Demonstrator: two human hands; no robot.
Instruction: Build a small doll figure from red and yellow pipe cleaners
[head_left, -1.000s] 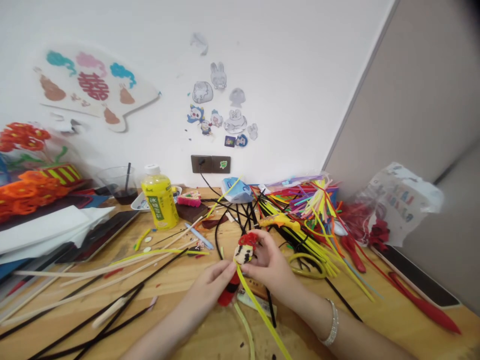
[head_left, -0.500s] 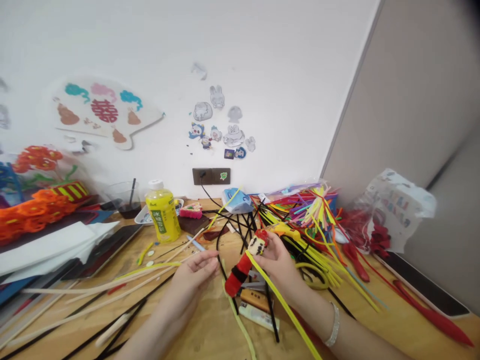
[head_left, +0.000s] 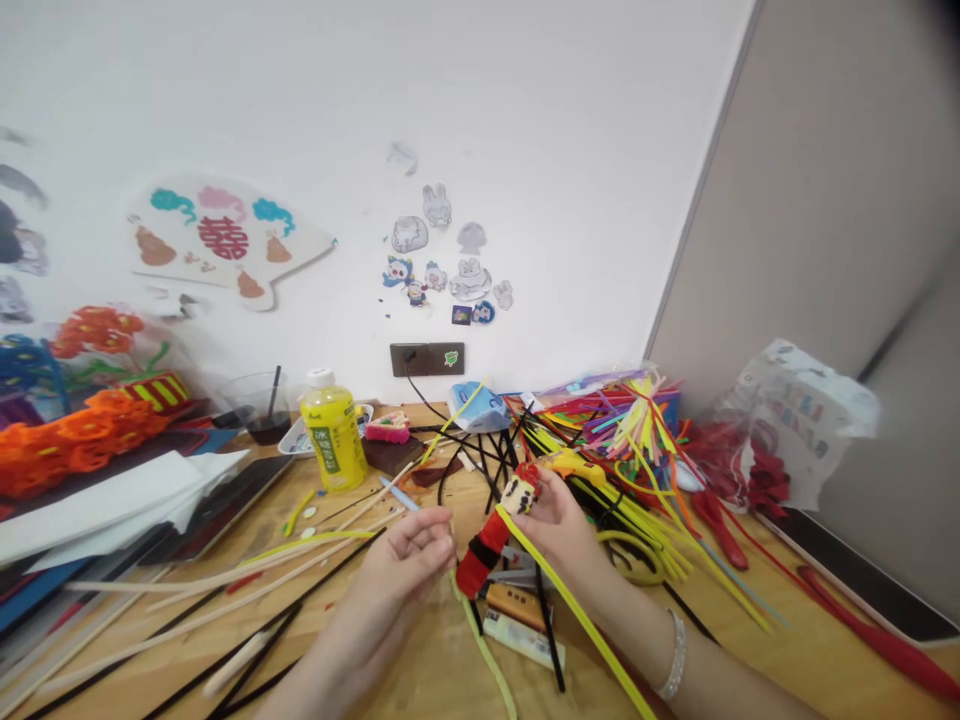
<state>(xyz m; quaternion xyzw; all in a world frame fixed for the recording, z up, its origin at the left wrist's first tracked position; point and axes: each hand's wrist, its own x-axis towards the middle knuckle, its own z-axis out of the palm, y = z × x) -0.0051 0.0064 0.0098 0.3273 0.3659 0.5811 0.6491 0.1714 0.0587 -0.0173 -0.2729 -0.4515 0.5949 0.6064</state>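
Observation:
A small pipe-cleaner doll [head_left: 484, 548] with a red body, a black band and a cream face is pinched in my right hand [head_left: 559, 520]. From just under its face a long yellow pipe cleaner [head_left: 577, 610] runs down past my right wrist. My left hand [head_left: 412, 560] is to the left of the doll, apart from it, its fingers loosely bent and nothing visible between them. Beneath the doll lie a brown-orange block [head_left: 517, 605] and a white tube [head_left: 525, 640]. A pale green pipe cleaner [head_left: 487, 650] stretches toward the near edge.
Left of my hands stands a yellow drink bottle [head_left: 334, 440], with a plastic cup [head_left: 266, 415] behind it. Black and cream pipe cleaners [head_left: 247, 590] spread across the left tabletop. A colourful heap of pipe cleaners [head_left: 630, 430] and a clear plastic bag [head_left: 810, 420] occupy the right.
My left fingers have curled in slightly. The view has shifted a little, so the scene sits slightly lower and further right. The doll stays in my right hand.

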